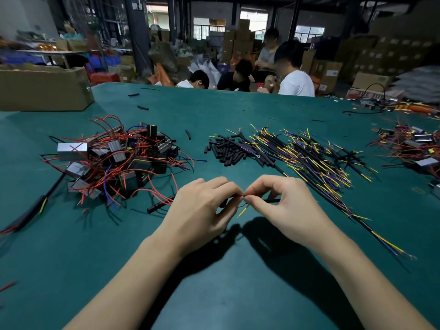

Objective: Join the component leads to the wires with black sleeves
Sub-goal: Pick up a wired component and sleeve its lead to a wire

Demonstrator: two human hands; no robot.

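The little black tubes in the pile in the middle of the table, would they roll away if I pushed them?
Probably a bit. The little black tubes look round, short and small, so a push would likely scatter them; a few strays already lie apart. They seem light, and the green table mat looks soft enough to slow them down.

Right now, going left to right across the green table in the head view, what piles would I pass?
Cardboard box → red-wired components → loose black sleeves → yellow-and-blue wires → second component pile.
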